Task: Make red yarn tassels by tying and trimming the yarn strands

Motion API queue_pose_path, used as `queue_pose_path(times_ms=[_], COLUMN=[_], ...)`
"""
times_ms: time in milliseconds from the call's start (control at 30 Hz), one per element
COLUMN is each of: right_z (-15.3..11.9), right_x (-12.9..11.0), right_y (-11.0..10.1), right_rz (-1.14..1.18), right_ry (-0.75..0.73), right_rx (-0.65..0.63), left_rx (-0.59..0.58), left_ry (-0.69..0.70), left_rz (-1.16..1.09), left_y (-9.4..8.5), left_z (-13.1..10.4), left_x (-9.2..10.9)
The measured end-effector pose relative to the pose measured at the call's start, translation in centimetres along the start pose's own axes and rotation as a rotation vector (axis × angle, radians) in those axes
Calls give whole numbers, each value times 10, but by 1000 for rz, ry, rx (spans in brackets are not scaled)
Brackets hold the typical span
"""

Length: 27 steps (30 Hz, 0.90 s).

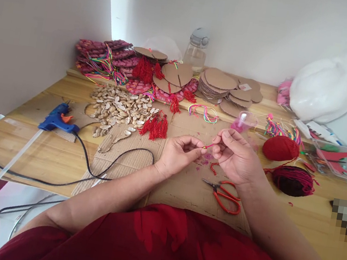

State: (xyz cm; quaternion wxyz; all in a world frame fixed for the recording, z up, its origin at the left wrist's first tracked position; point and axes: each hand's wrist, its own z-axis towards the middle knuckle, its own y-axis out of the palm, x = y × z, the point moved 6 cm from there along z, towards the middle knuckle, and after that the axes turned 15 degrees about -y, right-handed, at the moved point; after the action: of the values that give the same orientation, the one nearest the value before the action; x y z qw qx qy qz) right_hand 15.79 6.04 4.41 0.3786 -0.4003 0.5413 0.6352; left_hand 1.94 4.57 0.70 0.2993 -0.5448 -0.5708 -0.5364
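Between my two hands runs a short pink cord (209,146) with a small yellowish bit at its left end. The thumb and forefinger of my left hand (184,153) pinch that left end. My right hand (235,155) pinches the other end, fingers curled. Both hands are raised over a cardboard sheet (171,186). Below my right hand lie red-handled scissors (224,195), blades slightly apart, and a short piece of red yarn (214,168). Red tassels (156,126) rest left of my hands, beside a heap of peanut shells (120,108).
A blue glue gun (59,118) with a black cable lies left. Decorated pieces (106,58), cardboard cutouts (217,82) and a water bottle (196,50) stand behind. Right are a plastic cup (243,121), a red yarn ball (281,148), a dark yarn ball (293,181) and a white bag (324,92).
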Motion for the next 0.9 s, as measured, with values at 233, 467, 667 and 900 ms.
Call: queue_pose_path(times_ms=[233, 467, 667, 900], right_z=[10, 22, 39, 58], right_x=[-14, -15, -19, 4], right_y=[4, 12, 42, 75], right_rz=[-43, -102, -147, -100], right_ry=[-66, -94, -111, 3], right_rx=[-10, -88, -218, -335], left_rx=[1, -51, -268, -565], left_ry=[5, -79, -260, -333], left_rz=[27, 118, 227, 378], left_y=[-1, 3, 13, 27], left_z=[5, 11, 10, -5], left_x=[-3, -15, -37, -42])
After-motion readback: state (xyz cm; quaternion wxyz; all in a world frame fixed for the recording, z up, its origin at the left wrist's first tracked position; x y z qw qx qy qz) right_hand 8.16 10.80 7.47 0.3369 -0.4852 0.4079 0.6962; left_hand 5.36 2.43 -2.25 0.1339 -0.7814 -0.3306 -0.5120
